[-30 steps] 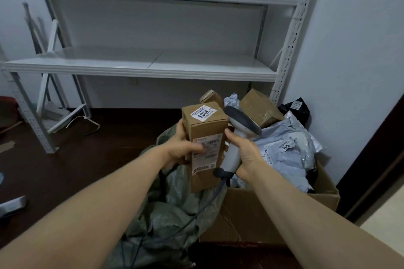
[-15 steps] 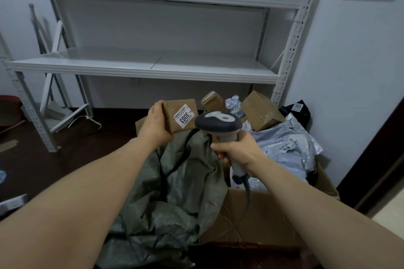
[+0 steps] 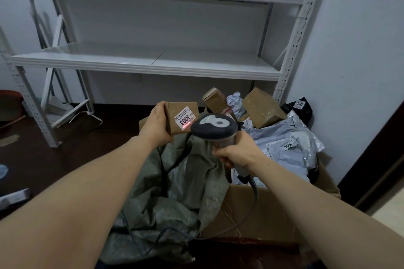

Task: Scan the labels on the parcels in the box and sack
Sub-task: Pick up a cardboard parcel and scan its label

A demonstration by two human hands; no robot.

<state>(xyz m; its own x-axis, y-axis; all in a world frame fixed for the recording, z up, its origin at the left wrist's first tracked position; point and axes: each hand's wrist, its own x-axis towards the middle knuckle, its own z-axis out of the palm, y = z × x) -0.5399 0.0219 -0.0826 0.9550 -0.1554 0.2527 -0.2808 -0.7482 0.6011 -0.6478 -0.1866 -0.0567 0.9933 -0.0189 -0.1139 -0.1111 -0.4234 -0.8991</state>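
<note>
White-painted steel shelving rack (image 3: 153,65) spans the back of the view. Below it at the right stands the big brown corrugated cardboard box (image 3: 273,209), heaped with parcels. The silver-grey plastic mailer bags (image 3: 284,135) look soft, slick and light, and are probably best gathered by a fistful of slack film. The stiff brown cartons (image 3: 262,108) should take a grip across two opposite faces. Draped against the box's left side is the grey-green woven plastic sack (image 3: 175,192), limp and crumpled; its contents cannot be seen.

Held up above the sack is the small brown cardboard parcel (image 3: 175,109). The left hand (image 3: 155,124) has its fingers curled round the parcel's left end, leaving the labelled face bare. One hand carries it, so I judge it light. The board looks rigid and dry, not slippery, and a hold on the end clear of the sticker suits scanning.

The right hand (image 3: 238,153) has its fingers wrapped tightly round the handle of the grey pistol-shaped barcode scanner (image 3: 214,126). The scanner's dark head points at the parcel, just beside it, and a grey cable (image 3: 254,192) trails down over the box front.

The parcel's white sticker (image 3: 185,118) reads "3003" in large digits, with a red scan line glowing across its lower part; the smaller print is too fine to read. A white mailer tag (image 3: 288,144) reads "1014", and a tag on a black plastic bag (image 3: 299,113) reads "2023".
</note>
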